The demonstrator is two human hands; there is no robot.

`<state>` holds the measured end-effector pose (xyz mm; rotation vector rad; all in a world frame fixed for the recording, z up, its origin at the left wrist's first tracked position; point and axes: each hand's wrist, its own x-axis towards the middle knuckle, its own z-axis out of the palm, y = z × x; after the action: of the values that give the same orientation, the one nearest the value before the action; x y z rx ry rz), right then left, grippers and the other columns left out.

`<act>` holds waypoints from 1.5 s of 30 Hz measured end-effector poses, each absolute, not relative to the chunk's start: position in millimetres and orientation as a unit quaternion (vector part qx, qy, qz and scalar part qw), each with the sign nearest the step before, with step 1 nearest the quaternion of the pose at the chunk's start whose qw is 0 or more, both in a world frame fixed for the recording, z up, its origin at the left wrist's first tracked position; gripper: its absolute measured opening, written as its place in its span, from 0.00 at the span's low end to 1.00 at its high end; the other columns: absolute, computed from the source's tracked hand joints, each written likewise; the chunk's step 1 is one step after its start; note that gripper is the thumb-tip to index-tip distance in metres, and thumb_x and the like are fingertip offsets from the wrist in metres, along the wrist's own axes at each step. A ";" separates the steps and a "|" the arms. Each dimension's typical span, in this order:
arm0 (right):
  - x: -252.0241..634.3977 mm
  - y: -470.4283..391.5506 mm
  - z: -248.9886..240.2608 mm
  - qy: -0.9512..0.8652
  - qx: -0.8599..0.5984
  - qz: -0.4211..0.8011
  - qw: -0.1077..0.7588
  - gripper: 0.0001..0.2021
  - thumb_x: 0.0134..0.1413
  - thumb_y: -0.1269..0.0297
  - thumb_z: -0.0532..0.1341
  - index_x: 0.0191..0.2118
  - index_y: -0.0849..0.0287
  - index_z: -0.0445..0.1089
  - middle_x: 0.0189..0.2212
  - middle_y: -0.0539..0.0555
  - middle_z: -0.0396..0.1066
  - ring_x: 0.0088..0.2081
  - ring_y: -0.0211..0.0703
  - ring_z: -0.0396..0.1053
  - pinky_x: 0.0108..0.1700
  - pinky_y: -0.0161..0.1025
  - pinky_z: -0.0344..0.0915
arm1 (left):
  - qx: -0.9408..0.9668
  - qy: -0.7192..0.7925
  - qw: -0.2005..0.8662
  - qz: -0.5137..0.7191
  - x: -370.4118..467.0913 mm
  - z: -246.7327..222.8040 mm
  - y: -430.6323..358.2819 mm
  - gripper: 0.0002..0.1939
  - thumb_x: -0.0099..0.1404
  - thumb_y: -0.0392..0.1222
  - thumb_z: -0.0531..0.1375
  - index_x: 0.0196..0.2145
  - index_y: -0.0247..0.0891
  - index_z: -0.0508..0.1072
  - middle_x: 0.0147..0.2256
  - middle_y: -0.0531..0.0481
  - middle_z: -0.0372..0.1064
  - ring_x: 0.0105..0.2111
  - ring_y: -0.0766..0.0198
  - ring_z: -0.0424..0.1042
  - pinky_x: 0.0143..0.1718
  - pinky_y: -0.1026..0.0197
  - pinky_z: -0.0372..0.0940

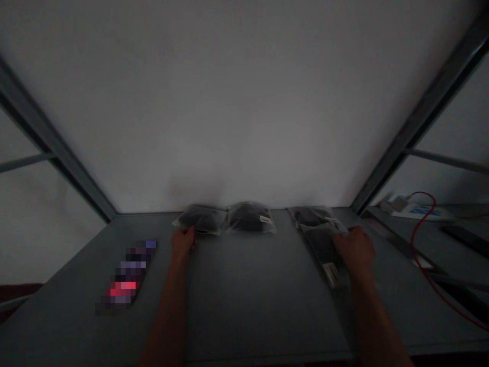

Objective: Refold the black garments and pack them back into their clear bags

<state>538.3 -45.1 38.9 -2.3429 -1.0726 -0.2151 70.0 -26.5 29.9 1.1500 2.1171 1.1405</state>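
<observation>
My left hand (184, 241) is closed at the near left corner of a clear plastic bag (204, 219) with something dark inside, lying against the wall. Beside it sits another clear bag (249, 218) with dark contents and a small white label. On the right, my right hand (355, 247) grips the edge of a labelled plastic bag (319, 247), which also holds a dark item. This bag partly overlaps a further plastic bag (311, 216) behind it. The dim light hides what the bags contain, and the fingertips of both hands are hard to see.
All this lies on a grey shelf (248, 295) with a white wall (244, 102) behind and metal posts at both sides. A phone-like object (130, 275), pixelated, lies at left. At right, a red cable (414, 239) hangs near a neighbouring shelf holding a dark flat object (464, 239).
</observation>
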 end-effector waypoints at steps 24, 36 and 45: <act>392.2 -82.2 43.0 -0.633 -0.374 0.511 0.445 0.19 0.60 0.47 0.56 0.52 0.52 0.67 0.51 0.54 0.70 0.53 0.48 0.66 0.57 0.47 0.60 | 0.634 0.315 0.636 0.307 182.4 75.4 -88.9 0.22 0.53 0.55 0.66 0.17 0.38 0.62 0.09 0.58 0.58 0.07 0.72 0.57 0.07 0.71 0.51; 405.1 -75.2 42.5 -0.542 -0.341 0.652 0.407 0.15 0.53 0.50 0.63 0.32 0.57 0.77 0.31 0.52 0.76 0.36 0.45 0.70 0.44 0.42 0.65 | 0.648 0.306 0.656 0.236 214.3 61.7 -94.9 0.21 0.54 0.57 0.65 0.20 0.38 0.64 0.13 0.59 0.58 0.12 0.73 0.58 0.14 0.69 0.56; 405.6 -69.8 34.1 -0.652 -0.302 0.564 0.407 0.14 0.53 0.50 0.63 0.32 0.57 0.75 0.33 0.50 0.72 0.37 0.43 0.68 0.45 0.40 0.62 | 0.689 0.411 0.497 0.329 223.9 60.2 -87.8 0.18 0.66 0.55 0.54 0.27 0.38 0.67 0.22 0.55 0.63 0.24 0.68 0.62 0.27 0.65 0.58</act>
<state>405.6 -69.8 34.1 -0.7628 -1.6438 1.4220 223.9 -87.8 60.2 1.6691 0.9963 0.7972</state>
